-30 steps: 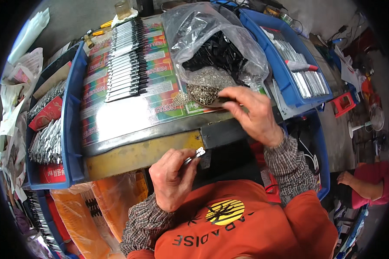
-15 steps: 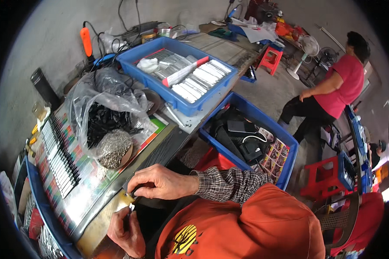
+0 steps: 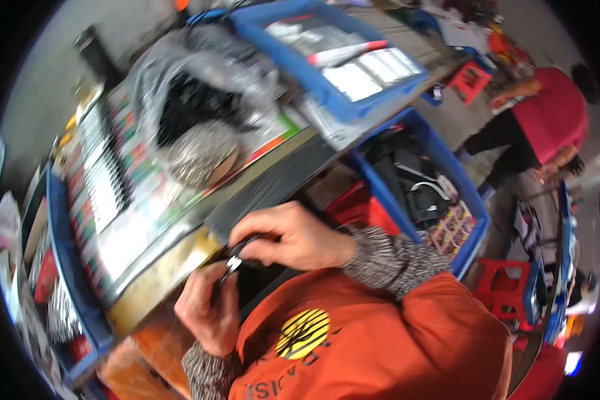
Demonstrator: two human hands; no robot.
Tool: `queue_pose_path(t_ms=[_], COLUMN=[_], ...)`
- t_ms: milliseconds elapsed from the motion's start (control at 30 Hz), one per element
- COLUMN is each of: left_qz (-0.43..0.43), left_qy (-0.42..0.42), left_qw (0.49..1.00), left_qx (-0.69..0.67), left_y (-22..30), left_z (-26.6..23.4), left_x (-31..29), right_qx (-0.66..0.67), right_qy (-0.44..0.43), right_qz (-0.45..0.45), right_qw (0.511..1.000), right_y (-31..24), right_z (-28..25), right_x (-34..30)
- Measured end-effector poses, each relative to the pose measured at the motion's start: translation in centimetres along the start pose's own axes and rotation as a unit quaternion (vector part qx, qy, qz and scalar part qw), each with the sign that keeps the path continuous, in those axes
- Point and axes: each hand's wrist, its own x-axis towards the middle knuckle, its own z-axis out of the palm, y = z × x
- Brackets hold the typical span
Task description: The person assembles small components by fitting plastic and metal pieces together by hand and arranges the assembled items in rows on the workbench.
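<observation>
Close in front of my body my two hands almost meet at the table's near edge. My left hand (image 3: 210, 307) pinches a small shiny metal piece (image 3: 233, 264) that sticks up between thumb and forefinger. Just above it, my right hand (image 3: 290, 237) has thumb and fingers closed on a small black piece (image 3: 248, 241), which appears to touch the metal one. Motion blur and my fingers hide their exact kind. Beyond my hands, a clear plastic bag (image 3: 143, 100) holds many black pieces (image 3: 193, 110), with a heap of tiny metal parts (image 3: 203, 153) beside it.
A row of silver pieces with black ends (image 3: 103, 177) lies on the table's left. Blue trays stand at the back (image 3: 347, 110), below the table on the right (image 3: 470, 250), and at the left (image 3: 67, 267). A person (image 3: 547, 120) bends at the far right near red stools (image 3: 503, 287).
My view has swung, shifting the scene. The hands have come together, bringing the black piece to the metal piece. The person at the right now bends forward.
</observation>
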Motion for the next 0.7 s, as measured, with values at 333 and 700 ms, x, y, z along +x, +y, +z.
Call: queue_pose_path(t_ms=[333,700], left_qz=[-0.044,-0.026], left_qy=[-0.004,-0.004], left_qw=[0.998,0.998], left_qx=[-0.033,-0.049], left_y=[-0.6,-1.4], left_z=[0.4,0.3], left_x=[-0.9,-0.9], right_qx=[0.062,0.021], right_qy=[-0.018,-0.051], right_qz=[0.063,0.058], right_qw=[0.996,0.997], right_y=[0.3,0.4], right_z=[0.2,0.6], right_x=[-0.2,0.5])
